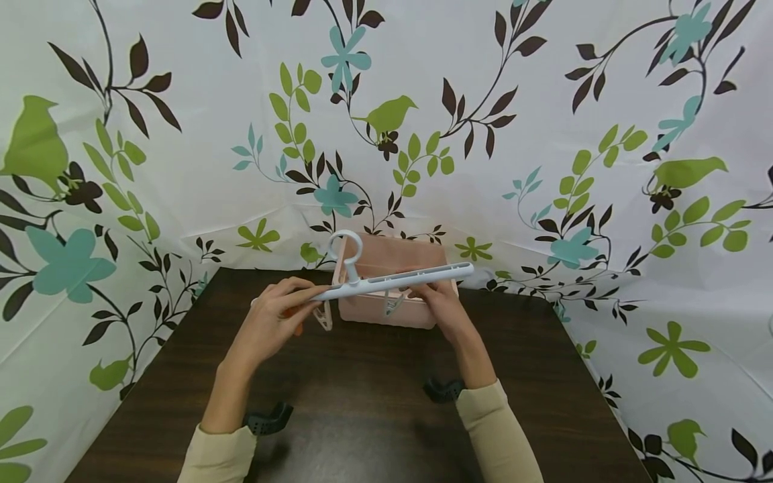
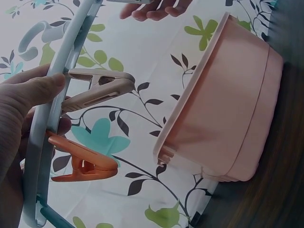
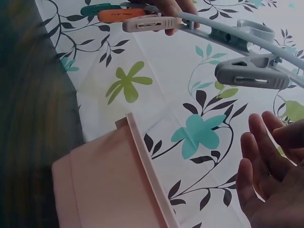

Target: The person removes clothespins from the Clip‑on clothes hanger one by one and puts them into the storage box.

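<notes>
My left hand point(image 1: 274, 315) grips a pale grey-blue clip hanger point(image 1: 401, 278) near one end, thumb on the bar. The hanger's bar tilts up to the right, and its round hook point(image 1: 345, 248) points upward. Along the bar hang a beige clip point(image 2: 102, 88), an orange clip point(image 2: 85, 161) and a teal clip point(image 2: 54, 217) close to that hand, with a grey clip point(image 3: 251, 73) farther along. In the right wrist view my right hand point(image 3: 278, 175) has its fingers spread and loosely bent, apart from the grey clip, with nothing in them.
A pink plastic bin point(image 1: 386, 312) stands at the back of the dark wooden table point(image 1: 350, 402), behind and below the hanger. Behind it hangs a white cloth point(image 1: 211, 168) printed with leaves, birds and flowers. Black wrist mounts point(image 1: 270, 419) are on both arms.
</notes>
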